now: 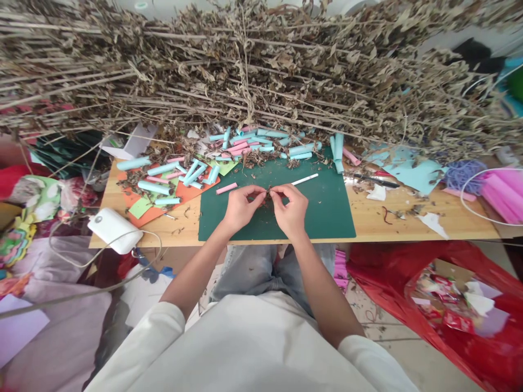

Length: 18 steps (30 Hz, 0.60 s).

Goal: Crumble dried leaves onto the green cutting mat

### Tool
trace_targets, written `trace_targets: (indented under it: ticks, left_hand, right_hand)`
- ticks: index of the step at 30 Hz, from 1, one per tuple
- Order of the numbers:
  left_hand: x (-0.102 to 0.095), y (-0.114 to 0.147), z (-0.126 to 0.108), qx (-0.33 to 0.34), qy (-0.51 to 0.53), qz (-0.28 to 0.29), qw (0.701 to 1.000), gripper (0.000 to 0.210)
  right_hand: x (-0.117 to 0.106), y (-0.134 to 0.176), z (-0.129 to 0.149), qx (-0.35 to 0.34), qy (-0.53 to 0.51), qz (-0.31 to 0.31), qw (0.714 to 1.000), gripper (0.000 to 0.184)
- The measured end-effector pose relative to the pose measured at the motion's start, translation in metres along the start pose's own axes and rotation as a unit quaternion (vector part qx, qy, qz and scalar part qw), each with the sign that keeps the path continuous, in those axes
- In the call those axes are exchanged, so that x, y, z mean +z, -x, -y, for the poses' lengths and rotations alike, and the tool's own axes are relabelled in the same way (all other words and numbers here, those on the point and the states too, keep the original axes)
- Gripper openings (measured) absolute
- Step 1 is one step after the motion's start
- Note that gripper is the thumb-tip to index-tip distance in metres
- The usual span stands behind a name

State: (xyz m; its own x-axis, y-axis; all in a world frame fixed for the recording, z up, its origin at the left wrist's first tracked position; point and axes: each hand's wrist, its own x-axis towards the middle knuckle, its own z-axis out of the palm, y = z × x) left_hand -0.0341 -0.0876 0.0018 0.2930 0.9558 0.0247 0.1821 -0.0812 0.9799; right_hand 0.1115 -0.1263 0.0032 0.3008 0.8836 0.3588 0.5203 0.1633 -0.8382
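Observation:
My left hand (244, 207) and my right hand (291, 209) meet over the green cutting mat (327, 212), thumbs and forefingers pinched together. Between the fingertips is a small dark clump of what looks like dried leaf (268, 191), with crumbs below it. Beside my left hand lies a short pink paper roll (226, 188). A thin white stick (305, 179) rests just beyond my right hand. Behind the hands, several blue paper rolls (304, 148) and pink ones are heaped among leaf bits.
Bundles of dried leafy stalks (245, 71) span the back. A white device with a cable (115, 230) sits at the table's left front edge. On the right are a black pen (376, 180), blue paper (412, 169) and purple yarn (464, 177). A red rubbish bag (379, 272) hangs below.

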Motion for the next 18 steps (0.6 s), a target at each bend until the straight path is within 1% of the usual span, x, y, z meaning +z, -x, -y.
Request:
trace_targets:
  ticks: [2,4,5,7,10,12,13,16,18]
  left_hand:
    - [-0.006,0.000,-0.003,0.029,-0.056,-0.009,0.998,0.019]
    - [-0.012,-0.001,-0.005,0.056,-0.101,-0.013,0.993,0.017]
    - [-0.015,-0.003,-0.006,0.071,-0.120,-0.010,0.990,0.016]
    - [-0.018,-0.007,-0.005,0.099,-0.156,0.007,0.983,0.015]
    - [-0.022,-0.014,-0.002,0.131,-0.209,0.070,0.967,0.021]
    - [-0.026,-0.015,0.000,0.145,-0.247,0.096,0.953,0.026]
    - [-0.029,-0.015,0.000,0.147,-0.263,0.098,0.948,0.027]
    - [-0.038,-0.008,0.001,0.143,-0.310,0.101,0.935,0.023]
    - [-0.041,-0.003,0.002,0.145,-0.341,0.115,0.922,0.021]
  right_hand:
    - [0.000,0.000,-0.003,0.019,0.014,-0.030,0.999,0.014]
    - [-0.002,-0.001,-0.008,0.024,0.022,-0.038,0.999,0.014]
    - [-0.002,-0.002,-0.011,0.018,0.026,-0.026,0.999,0.015]
    - [-0.003,-0.002,-0.017,-0.007,0.043,0.018,0.999,0.019]
    - [-0.001,0.000,-0.025,-0.035,0.077,0.072,0.994,0.026]
    - [0.000,0.001,-0.027,-0.035,0.088,0.073,0.993,0.024]
    - [0.001,0.002,-0.027,-0.031,0.089,0.067,0.993,0.022]
    - [0.001,0.002,-0.027,-0.020,0.090,0.052,0.994,0.014]
    - [0.000,0.001,-0.025,-0.022,0.090,0.055,0.994,0.013]
